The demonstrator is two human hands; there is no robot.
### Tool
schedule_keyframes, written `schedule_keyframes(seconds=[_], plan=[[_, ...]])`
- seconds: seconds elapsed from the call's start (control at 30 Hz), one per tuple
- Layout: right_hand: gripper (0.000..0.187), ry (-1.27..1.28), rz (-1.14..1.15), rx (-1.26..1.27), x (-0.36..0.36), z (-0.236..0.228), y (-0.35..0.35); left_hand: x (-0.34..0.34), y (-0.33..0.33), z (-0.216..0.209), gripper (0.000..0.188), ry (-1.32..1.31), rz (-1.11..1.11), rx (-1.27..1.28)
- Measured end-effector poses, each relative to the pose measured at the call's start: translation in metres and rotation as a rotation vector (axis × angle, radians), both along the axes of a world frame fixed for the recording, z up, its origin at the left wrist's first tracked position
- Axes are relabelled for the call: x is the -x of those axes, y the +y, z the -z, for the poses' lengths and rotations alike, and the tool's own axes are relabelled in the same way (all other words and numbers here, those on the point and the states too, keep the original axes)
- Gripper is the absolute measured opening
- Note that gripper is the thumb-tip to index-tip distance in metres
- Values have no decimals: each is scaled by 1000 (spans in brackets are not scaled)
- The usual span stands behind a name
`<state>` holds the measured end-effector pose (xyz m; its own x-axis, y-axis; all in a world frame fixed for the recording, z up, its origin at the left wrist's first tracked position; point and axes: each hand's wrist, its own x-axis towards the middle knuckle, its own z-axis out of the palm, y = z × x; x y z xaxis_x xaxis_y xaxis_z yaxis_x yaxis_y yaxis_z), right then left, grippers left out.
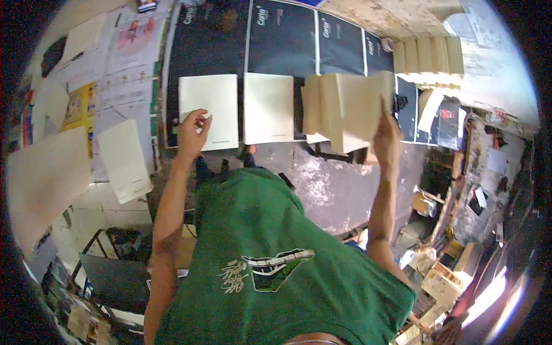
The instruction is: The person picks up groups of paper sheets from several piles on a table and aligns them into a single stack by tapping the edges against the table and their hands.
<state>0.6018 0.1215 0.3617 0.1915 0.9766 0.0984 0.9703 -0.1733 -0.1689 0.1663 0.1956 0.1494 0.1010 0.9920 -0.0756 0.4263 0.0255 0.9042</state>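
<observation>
My right hand grips the right edge of a cream paper sheaf, its fingers partly smeared by motion. That sheaf stands tilted and fanned above the table's front edge, beside more folded cream paper. My left hand is over the left side of a white paper stack, fingers loosely curled, thumb apart, nothing visible in them. Between the two hands lies a second white paper stack, flat on the table with a small printed line near its lower edge.
Black printed sheets cover the worktable. Cream paper piles stand at the far right. On the left, a surface bears printed sheets and loose white paper. A cardboard box sits lower right; a dark frame stands lower left.
</observation>
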Motion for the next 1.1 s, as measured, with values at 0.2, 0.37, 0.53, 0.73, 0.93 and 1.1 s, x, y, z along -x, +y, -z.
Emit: schedule_keyframes(seconds=[0.2, 0.37, 0.53, 0.73, 0.93, 1.1], plan=[[31, -215, -219, 265, 140, 6, 51, -79, -4, -32, 26, 44, 39, -237], [39, -61, -197, 103, 195, 243, 54, -56, -1, -7, 63, 473, -262, -391], [58, 94, -72, 91, 212, 194, 38, -13, -15, 5, 89, 865, -352, -256], [39, 163, -129, 221, 200, 185, 48, -1, -26, 4, 81, 886, -381, -224], [14, 328, -72, -7, 170, 189, 34, 4, -7, -29, 48, 247, -177, 33], [48, 675, -239, 70, 214, 120, 30, 10, 15, 31, 48, -95, -298, 318]])
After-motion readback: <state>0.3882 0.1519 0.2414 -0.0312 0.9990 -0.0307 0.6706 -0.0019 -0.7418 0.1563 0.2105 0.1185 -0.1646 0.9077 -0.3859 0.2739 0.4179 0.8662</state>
